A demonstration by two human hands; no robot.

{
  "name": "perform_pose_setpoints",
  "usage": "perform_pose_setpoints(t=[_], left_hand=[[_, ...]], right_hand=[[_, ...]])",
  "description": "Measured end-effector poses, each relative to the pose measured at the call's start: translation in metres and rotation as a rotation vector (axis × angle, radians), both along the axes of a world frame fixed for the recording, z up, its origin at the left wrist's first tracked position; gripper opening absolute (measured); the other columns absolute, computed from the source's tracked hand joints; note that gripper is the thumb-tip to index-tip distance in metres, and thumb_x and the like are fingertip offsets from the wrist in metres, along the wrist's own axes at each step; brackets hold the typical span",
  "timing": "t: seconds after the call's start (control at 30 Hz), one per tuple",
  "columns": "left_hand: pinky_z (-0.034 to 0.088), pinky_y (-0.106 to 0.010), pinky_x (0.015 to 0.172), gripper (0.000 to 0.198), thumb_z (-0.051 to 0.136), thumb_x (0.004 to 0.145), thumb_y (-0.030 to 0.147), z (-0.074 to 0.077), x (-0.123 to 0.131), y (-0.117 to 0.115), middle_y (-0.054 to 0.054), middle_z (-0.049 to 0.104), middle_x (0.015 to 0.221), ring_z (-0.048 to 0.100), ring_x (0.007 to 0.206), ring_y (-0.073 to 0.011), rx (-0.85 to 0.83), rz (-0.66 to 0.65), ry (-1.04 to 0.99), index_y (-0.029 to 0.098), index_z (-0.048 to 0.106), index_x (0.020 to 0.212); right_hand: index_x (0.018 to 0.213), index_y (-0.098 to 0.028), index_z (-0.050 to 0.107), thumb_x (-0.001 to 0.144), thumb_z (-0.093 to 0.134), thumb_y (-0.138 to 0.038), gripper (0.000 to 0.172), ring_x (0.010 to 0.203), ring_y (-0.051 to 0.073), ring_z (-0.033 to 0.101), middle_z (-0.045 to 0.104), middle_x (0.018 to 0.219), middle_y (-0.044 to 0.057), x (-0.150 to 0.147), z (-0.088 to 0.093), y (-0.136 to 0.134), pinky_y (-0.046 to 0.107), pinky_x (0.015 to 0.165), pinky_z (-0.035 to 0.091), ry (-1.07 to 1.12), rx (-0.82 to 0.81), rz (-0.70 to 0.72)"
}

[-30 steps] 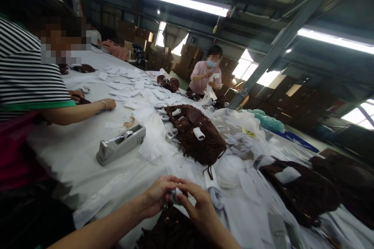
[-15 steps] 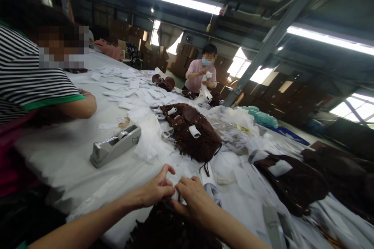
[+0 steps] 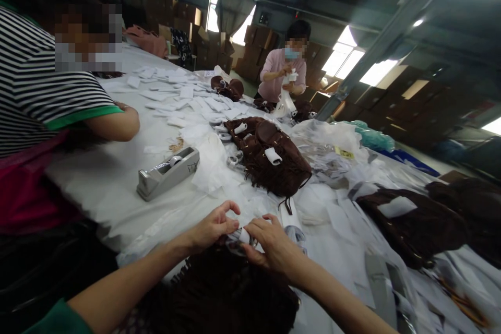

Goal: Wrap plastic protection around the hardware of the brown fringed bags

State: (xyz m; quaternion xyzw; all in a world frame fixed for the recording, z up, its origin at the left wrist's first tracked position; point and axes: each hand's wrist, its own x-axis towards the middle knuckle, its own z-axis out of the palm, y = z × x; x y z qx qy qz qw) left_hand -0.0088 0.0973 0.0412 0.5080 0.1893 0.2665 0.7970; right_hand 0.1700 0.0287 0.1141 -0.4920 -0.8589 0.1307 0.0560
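Low in the middle, a dark brown fringed bag (image 3: 230, 287) lies in front of me. At its top edge sits shiny metal hardware, partly covered by a small white wrap (image 3: 245, 235). My right hand (image 3: 274, 245) pinches this wrap from the right, thumb below and fingers above. From the left, my left hand (image 3: 217, 225) has its thumb against the wrap, with the index finger curled above and the other fingers partly hidden. Just beyond, another brown fringed bag (image 3: 270, 159) carries similar white wraps on its fittings.
A grey tape dispenser (image 3: 168, 172) stands left of my hands; a second dispenser (image 3: 381, 287) is at the lower right. White packets (image 3: 188, 91) and plastic cover the table. More brown bags (image 3: 410, 224) lie right. Co-workers are at the left (image 3: 50, 83) and far side (image 3: 282, 70).
My view has tilted down and shifted left, so things sit higher and further right. Both hands stay at the bag's top edge, and more of the metal hardware and white wrap shows between them.
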Motion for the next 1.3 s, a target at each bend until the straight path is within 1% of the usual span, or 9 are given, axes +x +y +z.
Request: perform_pose_setpoints(t=[0.1,0.27,0.43,0.5,0.67,0.93,1.0,1.17,1.3], left_hand=[[0.029,-0.019,0.048,0.051,0.058,0.078,0.057,-0.007,-0.005,0.006,0.004,0.055,0.060,0.044,0.047,-0.0081,-0.079,-0.034,0.031,0.017,0.045,0.107],[0.033,-0.023,0.054,0.079,0.027,0.077,0.078,0.013,-0.014,0.017,-0.003,0.061,0.067,0.052,0.058,-0.0135,-0.076,-0.230,0.165,0.012,0.056,0.111],[0.032,-0.021,0.056,0.066,0.071,0.068,0.053,0.023,-0.012,0.010,0.000,0.061,0.072,0.050,0.062,-0.0119,0.160,-0.197,0.266,0.013,0.054,0.118],[0.034,-0.021,0.058,0.060,0.071,0.070,0.049,0.020,-0.010,0.006,-0.001,0.061,0.073,0.051,0.064,-0.0123,0.151,-0.192,0.234,0.013,0.056,0.115],[0.033,-0.022,0.054,0.047,0.054,0.079,0.058,0.017,-0.008,0.003,-0.002,0.059,0.069,0.048,0.059,-0.0113,0.127,-0.140,0.273,0.011,0.061,0.080],[0.026,-0.022,0.054,0.033,0.064,0.075,0.045,0.023,-0.011,0.011,0.003,0.051,0.066,0.039,0.058,-0.0094,0.240,-0.247,0.298,0.013,0.062,0.079],[0.026,-0.022,0.054,0.033,0.064,0.076,0.046,0.021,-0.010,0.009,0.003,0.051,0.065,0.038,0.058,-0.0093,0.213,-0.204,0.280,0.013,0.060,0.077],[0.028,-0.022,0.055,0.037,0.067,0.072,0.048,0.007,-0.005,-0.002,0.002,0.053,0.060,0.042,0.054,-0.0092,-0.035,-0.017,0.200,0.013,0.055,0.072],[0.027,-0.022,0.055,0.036,0.070,0.069,0.044,0.005,-0.004,-0.007,0.001,0.054,0.060,0.044,0.055,-0.0087,-0.131,-0.015,0.103,0.013,0.053,0.068]], right_hand=[[0.090,-0.019,0.056,0.090,0.047,-0.029,0.013,0.086,0.018,0.056,0.061,0.086,0.004,0.000,-0.006,0.006,0.047,0.097,0.027,0.006,-0.061,0.017],[0.083,-0.019,0.056,0.090,0.046,-0.026,0.015,0.081,0.017,0.056,0.060,0.081,0.002,-0.001,-0.001,0.014,0.047,0.096,0.031,0.002,-0.108,0.071],[0.081,-0.018,0.058,0.091,0.043,-0.024,0.019,0.080,0.017,0.056,0.060,0.083,0.003,0.001,-0.005,0.014,0.045,0.095,0.032,-0.029,-0.091,0.074],[0.083,-0.018,0.059,0.092,0.042,-0.025,0.020,0.080,0.016,0.056,0.060,0.082,0.003,0.000,-0.006,0.013,0.043,0.093,0.033,-0.032,-0.093,0.073],[0.086,-0.018,0.059,0.090,0.048,-0.026,0.014,0.075,0.015,0.056,0.060,0.078,0.003,-0.006,-0.007,0.012,0.038,0.089,0.035,-0.006,-0.036,0.054],[0.093,-0.018,0.057,0.086,0.055,-0.021,0.007,0.072,0.015,0.057,0.064,0.077,0.002,-0.005,-0.008,0.009,0.043,0.095,0.030,0.002,0.115,0.093],[0.096,-0.018,0.056,0.085,0.057,-0.022,0.012,0.074,0.016,0.058,0.065,0.081,0.003,-0.004,-0.010,0.008,0.042,0.094,0.032,0.079,0.119,0.057],[0.101,-0.018,0.056,0.081,0.060,-0.025,0.022,0.084,0.018,0.059,0.064,0.093,0.005,-0.010,-0.024,0.000,0.030,0.077,0.044,0.384,0.037,-0.237],[0.104,-0.019,0.057,0.080,0.054,-0.019,0.024,0.078,0.015,0.060,0.065,0.090,0.003,-0.016,-0.031,-0.005,0.026,0.071,0.045,0.521,-0.031,-0.312]])
